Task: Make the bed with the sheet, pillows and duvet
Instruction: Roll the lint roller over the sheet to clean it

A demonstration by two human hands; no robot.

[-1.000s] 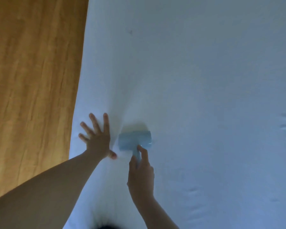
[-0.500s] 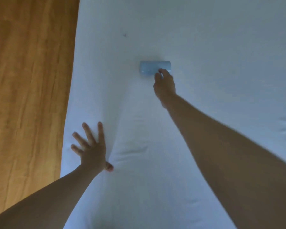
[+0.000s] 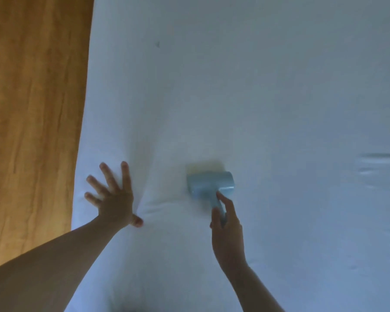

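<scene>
White sheet [image 3: 257, 97] covers the bed, mostly smooth, with small creases at the right edge. Your left hand [image 3: 115, 199] lies flat on it near the bed's left side, fingers spread and straight, fabric puckering by the thumb. Your right hand [image 3: 226, 230] is curled round the handle of a pale blue roller [image 3: 211, 183], forefinger stretched toward its head; the head rests on the sheet. Wood-grain floor [image 3: 32, 131] borders the bed's left side.

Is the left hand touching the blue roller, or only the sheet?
Apart. The head view shows the left hand spread flat on the sheet, with bare sheet between it and the roller.
</scene>
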